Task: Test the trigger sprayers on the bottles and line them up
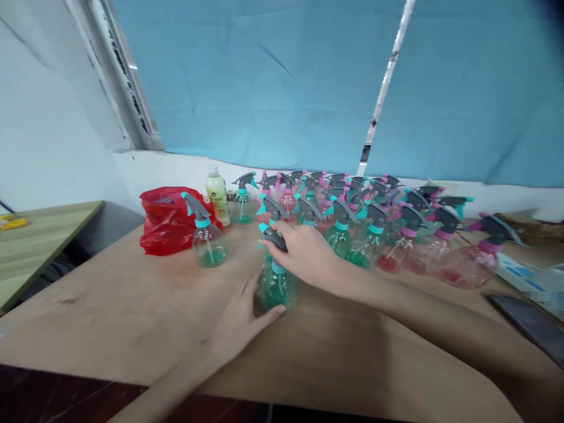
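Note:
A clear green spray bottle with a turquoise collar stands on the wooden table in front of me. My left hand wraps around its round body from the left, thumb at the near side. From the right, my right hand is closed on its grey and turquoise spray head. Another green spray bottle stands apart to the left. Just beyond my right hand are more green ones, among them a spray bottle with a turquoise collar.
Many pink and green spray bottles crowd the back right, with a pink spray bottle at the near end. A red plastic bag and a pale yellow bottle stand back left. A dark flat device lies at the right edge.

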`<action>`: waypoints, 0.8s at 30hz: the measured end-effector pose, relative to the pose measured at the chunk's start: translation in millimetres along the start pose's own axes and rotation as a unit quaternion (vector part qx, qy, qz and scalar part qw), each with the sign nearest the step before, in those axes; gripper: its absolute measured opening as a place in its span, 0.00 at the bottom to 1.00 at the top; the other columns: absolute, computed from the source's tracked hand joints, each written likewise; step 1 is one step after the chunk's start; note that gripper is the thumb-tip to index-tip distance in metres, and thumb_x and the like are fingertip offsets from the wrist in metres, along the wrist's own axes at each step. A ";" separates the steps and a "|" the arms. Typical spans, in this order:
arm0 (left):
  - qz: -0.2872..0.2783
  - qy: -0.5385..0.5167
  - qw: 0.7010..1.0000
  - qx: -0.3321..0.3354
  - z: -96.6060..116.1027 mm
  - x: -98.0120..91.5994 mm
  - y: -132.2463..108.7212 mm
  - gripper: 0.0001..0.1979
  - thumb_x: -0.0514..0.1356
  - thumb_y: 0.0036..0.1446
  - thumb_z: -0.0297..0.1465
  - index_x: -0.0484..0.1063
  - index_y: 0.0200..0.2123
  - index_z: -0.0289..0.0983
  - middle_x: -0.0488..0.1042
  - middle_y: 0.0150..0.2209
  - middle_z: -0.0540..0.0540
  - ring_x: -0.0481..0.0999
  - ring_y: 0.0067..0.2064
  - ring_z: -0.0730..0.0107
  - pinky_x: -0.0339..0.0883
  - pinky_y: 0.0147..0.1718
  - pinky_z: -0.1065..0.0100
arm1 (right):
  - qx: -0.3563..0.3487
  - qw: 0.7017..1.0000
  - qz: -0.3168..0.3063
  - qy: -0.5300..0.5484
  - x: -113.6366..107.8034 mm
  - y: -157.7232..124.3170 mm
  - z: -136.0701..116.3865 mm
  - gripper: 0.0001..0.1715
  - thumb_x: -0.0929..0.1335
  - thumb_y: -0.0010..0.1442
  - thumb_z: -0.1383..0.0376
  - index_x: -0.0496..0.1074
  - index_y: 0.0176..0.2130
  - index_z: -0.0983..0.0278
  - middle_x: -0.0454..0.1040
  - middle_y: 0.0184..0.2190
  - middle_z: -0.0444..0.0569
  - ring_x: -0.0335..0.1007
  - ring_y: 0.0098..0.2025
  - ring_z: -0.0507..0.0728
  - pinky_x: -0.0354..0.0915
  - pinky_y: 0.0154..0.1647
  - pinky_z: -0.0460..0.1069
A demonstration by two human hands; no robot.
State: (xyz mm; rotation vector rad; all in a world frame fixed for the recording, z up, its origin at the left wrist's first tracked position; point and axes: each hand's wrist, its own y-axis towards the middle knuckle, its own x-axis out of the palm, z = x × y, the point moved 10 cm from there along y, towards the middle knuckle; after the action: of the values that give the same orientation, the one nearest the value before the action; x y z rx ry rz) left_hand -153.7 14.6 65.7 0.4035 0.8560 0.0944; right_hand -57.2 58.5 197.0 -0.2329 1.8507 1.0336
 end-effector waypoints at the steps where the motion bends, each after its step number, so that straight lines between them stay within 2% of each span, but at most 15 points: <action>1: -0.007 0.003 1.000 -0.005 3.8 8.5 1.4 0.32 0.60 0.56 0.46 0.53 0.60 0.45 0.65 0.57 0.41 0.63 0.59 0.48 0.54 0.56 0.44 | 0.003 0.999 -0.003 0.032 -3.9 -6.4 7.4 0.19 0.61 0.62 0.55 0.71 0.39 0.66 0.73 0.27 0.51 0.68 0.27 0.57 0.56 0.26 0.50; 3: -0.028 0.000 1.000 -0.011 12.0 23.9 5.1 0.31 0.60 0.57 0.46 0.55 0.59 0.44 0.68 0.55 0.41 0.66 0.57 0.48 0.56 0.54 0.45 | 0.011 0.992 -0.032 0.124 -6.7 -21.1 24.6 0.19 0.61 0.62 0.52 0.71 0.35 0.63 0.72 0.25 0.47 0.66 0.26 0.54 0.56 0.25 0.49; 5: -0.047 -0.020 0.999 -0.011 22.3 36.4 9.8 0.30 0.60 0.56 0.46 0.57 0.58 0.42 0.69 0.54 0.41 0.67 0.56 0.49 0.59 0.53 0.47 | 0.021 0.971 -0.075 0.227 -5.3 -39.6 42.8 0.19 0.62 0.60 0.50 0.71 0.37 0.62 0.72 0.27 0.44 0.66 0.27 0.53 0.59 0.26 0.48; 7: -0.059 -0.039 0.997 0.003 35.6 46.8 14.8 0.30 0.60 0.57 0.45 0.57 0.58 0.43 0.67 0.55 0.42 0.66 0.56 0.51 0.59 0.53 0.48 | 0.038 0.945 -0.105 0.308 -4.3 -61.1 61.3 0.18 0.65 0.59 0.51 0.70 0.43 0.59 0.75 0.36 0.46 0.70 0.33 0.55 0.64 0.30 0.49; 8: -0.064 -0.046 0.997 0.012 42.3 51.9 17.2 0.29 0.60 0.57 0.45 0.56 0.58 0.43 0.67 0.56 0.42 0.66 0.57 0.52 0.59 0.54 0.49 | 0.047 0.934 -0.110 0.336 -4.7 -71.8 70.0 0.20 0.66 0.57 0.53 0.69 0.47 0.59 0.75 0.42 0.47 0.71 0.39 0.57 0.66 0.36 0.51; 11: -0.074 -0.047 0.996 0.018 56.4 69.1 24.2 0.29 0.60 0.57 0.45 0.56 0.58 0.43 0.68 0.55 0.42 0.66 0.56 0.50 0.61 0.52 0.49 | 0.085 0.929 -0.074 0.351 -11.3 -98.5 96.7 0.29 0.72 0.52 0.55 0.66 0.52 0.59 0.72 0.50 0.49 0.69 0.49 0.60 0.65 0.48 0.55; 13: -0.081 -0.040 0.996 0.011 63.0 82.5 28.3 0.30 0.60 0.56 0.47 0.57 0.58 0.42 0.68 0.53 0.41 0.68 0.55 0.49 0.62 0.50 0.48 | 0.105 0.934 -0.042 0.339 -16.1 -109.2 109.2 0.32 0.72 0.50 0.55 0.66 0.52 0.60 0.71 0.50 0.50 0.69 0.49 0.61 0.65 0.48 0.57; 15: -0.096 -0.039 0.994 0.016 72.4 97.9 31.4 0.32 0.60 0.56 0.48 0.57 0.58 0.41 0.68 0.53 0.40 0.68 0.55 0.48 0.62 0.50 0.47 | 0.122 0.935 -0.014 0.332 -18.9 -114.2 118.1 0.33 0.72 0.50 0.53 0.65 0.52 0.60 0.73 0.46 0.51 0.70 0.44 0.61 0.66 0.44 0.57; 18: -0.118 -0.040 0.992 0.032 88.3 119.0 34.3 0.34 0.61 0.54 0.49 0.56 0.58 0.39 0.66 0.55 0.38 0.65 0.56 0.47 0.59 0.52 0.47 | 0.141 0.927 0.031 0.346 -22.4 -115.3 129.4 0.30 0.71 0.51 0.51 0.67 0.49 0.61 0.74 0.40 0.49 0.71 0.38 0.58 0.67 0.37 0.54; 22: -0.115 -0.027 0.991 0.058 102.7 135.3 38.9 0.35 0.60 0.53 0.51 0.58 0.57 0.37 0.66 0.55 0.36 0.65 0.56 0.46 0.59 0.52 0.46 | 0.131 0.901 0.071 0.408 -24.3 -114.4 140.0 0.20 0.69 0.56 0.54 0.69 0.47 0.60 0.74 0.44 0.48 0.71 0.44 0.57 0.66 0.44 0.53; 24: -0.105 -0.014 0.991 0.076 106.1 139.5 42.8 0.36 0.60 0.53 0.52 0.58 0.57 0.36 0.67 0.54 0.36 0.65 0.55 0.46 0.59 0.51 0.46 | 0.132 0.897 0.082 0.414 -24.3 -114.6 146.9 0.18 0.68 0.57 0.55 0.70 0.45 0.60 0.74 0.43 0.48 0.71 0.44 0.57 0.66 0.45 0.54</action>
State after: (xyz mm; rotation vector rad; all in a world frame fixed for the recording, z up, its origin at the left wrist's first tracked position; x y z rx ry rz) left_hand 20.8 54.9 44.5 0.4535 0.8752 -0.1721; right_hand 115.0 89.1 128.1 -0.4006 2.8002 0.8295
